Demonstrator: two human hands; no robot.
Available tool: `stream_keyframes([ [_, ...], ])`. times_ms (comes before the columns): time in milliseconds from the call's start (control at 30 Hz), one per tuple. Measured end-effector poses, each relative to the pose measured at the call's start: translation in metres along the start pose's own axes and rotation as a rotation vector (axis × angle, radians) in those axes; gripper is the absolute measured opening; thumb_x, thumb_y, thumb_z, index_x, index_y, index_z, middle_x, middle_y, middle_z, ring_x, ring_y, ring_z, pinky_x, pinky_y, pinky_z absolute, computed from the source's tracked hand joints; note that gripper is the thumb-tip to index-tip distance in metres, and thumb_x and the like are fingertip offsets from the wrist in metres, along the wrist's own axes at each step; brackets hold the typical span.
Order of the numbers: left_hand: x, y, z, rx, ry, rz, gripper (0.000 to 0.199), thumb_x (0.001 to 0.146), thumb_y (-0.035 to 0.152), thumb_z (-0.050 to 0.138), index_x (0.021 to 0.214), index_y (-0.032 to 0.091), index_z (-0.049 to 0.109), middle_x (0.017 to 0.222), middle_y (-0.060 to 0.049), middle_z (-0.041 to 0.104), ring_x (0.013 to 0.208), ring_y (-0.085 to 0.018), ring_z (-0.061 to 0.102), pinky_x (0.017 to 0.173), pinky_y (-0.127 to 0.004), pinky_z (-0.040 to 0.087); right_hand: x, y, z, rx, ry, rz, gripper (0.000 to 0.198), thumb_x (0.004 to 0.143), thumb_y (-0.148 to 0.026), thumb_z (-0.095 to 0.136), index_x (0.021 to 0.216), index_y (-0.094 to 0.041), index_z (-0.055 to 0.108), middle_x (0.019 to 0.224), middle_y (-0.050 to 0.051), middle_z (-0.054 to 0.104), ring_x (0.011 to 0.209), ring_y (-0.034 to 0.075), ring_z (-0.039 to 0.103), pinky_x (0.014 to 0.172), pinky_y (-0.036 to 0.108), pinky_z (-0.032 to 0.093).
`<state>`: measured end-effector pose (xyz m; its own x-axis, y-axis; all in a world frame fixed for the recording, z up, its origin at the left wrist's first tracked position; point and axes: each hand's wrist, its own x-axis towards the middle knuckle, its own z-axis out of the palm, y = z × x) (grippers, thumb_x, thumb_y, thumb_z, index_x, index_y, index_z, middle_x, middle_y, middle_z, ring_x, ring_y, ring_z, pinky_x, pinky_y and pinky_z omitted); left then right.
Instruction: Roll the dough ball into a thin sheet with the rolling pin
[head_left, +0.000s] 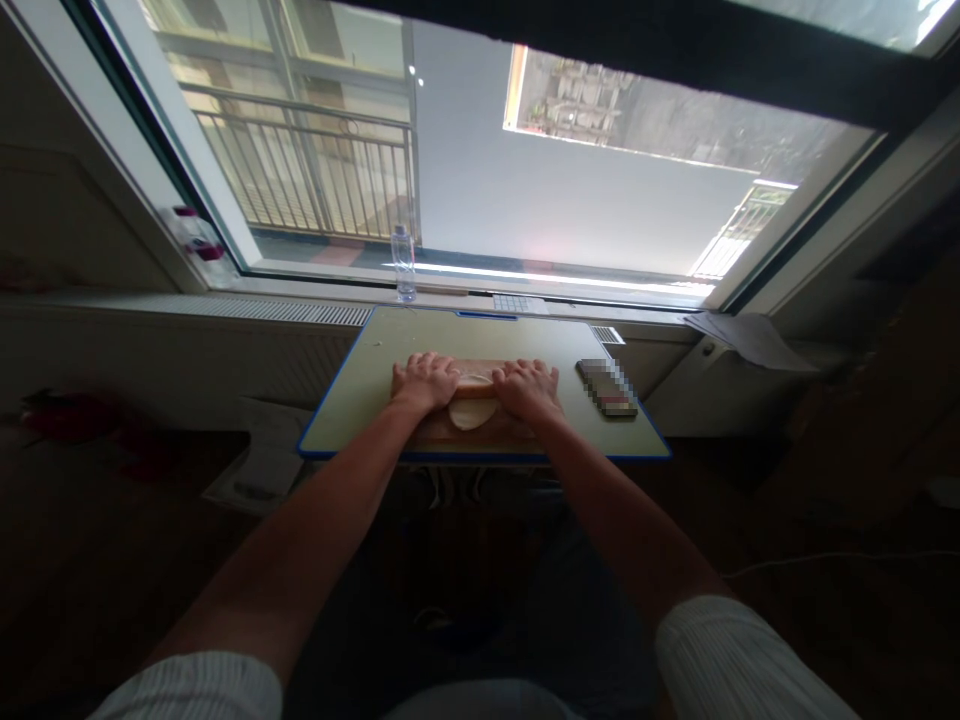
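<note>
On the worktop (360,400), the rolling pin (475,392) lies sideways across the dough (472,414), left hand (425,381) and right hand (527,387) curled over its ends, equally near.

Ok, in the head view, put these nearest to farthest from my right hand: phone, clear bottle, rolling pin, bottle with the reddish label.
Nearest your right hand first:
1. Rolling pin, under that hand.
2. Phone, to the right on the tabletop.
3. Clear bottle, ahead and left, on the windowsill.
4. Bottle with the reddish label, at far left.
</note>
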<state>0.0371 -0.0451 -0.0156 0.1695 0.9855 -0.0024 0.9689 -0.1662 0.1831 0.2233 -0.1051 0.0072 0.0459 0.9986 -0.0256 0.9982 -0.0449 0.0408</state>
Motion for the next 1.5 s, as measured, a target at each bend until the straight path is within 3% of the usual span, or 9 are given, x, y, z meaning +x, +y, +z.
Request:
stream_keyframes([
  [300,0.015,-0.004,0.001,-0.046,-0.011,0.003,0.061,0.101,0.057,0.029,0.151,0.038,0.06,0.171,-0.006,0.045,0.155,-0.034,0.04,0.125,-0.066,0.029,0.024,0.005,0.005,0.035,0.037,-0.012,0.048,0.113,-0.043,0.032,0.142,-0.033,0.069,0.15,0.01,0.064,0.138,0.031,0.051,0.114,0.052,0.035],
  [500,0.024,-0.006,0.003,-0.078,-0.008,-0.013,0.061,0.1,0.057,0.033,0.152,0.039,0.059,0.171,-0.006,0.046,0.155,-0.037,0.038,0.125,-0.068,0.028,0.042,0.008,0.01,0.12,0.039,0.05,0.047,0.11,-0.049,0.038,0.144,-0.037,0.068,0.151,0.01,0.064,0.138,0.035,0.051,0.113,0.057,0.037],
  [767,0.038,-0.007,-0.001,-0.044,-0.008,-0.003,0.062,0.1,0.057,0.033,0.151,0.035,0.061,0.167,-0.01,0.05,0.149,-0.039,0.045,0.122,-0.069,0.033,0.066,0.01,0.015,0.22,0.04,0.128,0.057,0.101,-0.063,0.046,0.143,-0.033,0.07,0.154,0.009,0.064,0.136,0.037,0.055,0.115,0.058,0.039],
  [1100,0.054,-0.005,-0.006,-0.018,0.024,-0.018,0.057,0.1,0.048,0.036,0.142,0.027,0.069,0.157,-0.016,0.058,0.142,-0.038,0.052,0.12,-0.066,0.036,0.085,0.009,0.014,0.285,0.025,0.165,0.064,0.096,-0.064,0.049,0.145,-0.027,0.068,0.153,0.011,0.064,0.139,0.038,0.054,0.119,0.057,0.037],
  [1500,0.068,-0.005,-0.005,-0.03,0.092,-0.051,0.054,0.1,0.042,0.036,0.132,0.019,0.073,0.146,-0.02,0.064,0.136,-0.036,0.057,0.114,-0.056,0.044,0.101,0.009,0.01,0.281,0.024,0.165,0.061,0.096,-0.065,0.053,0.132,-0.019,0.073,0.142,0.017,0.07,0.131,0.039,0.061,0.11,0.055,0.045],
])
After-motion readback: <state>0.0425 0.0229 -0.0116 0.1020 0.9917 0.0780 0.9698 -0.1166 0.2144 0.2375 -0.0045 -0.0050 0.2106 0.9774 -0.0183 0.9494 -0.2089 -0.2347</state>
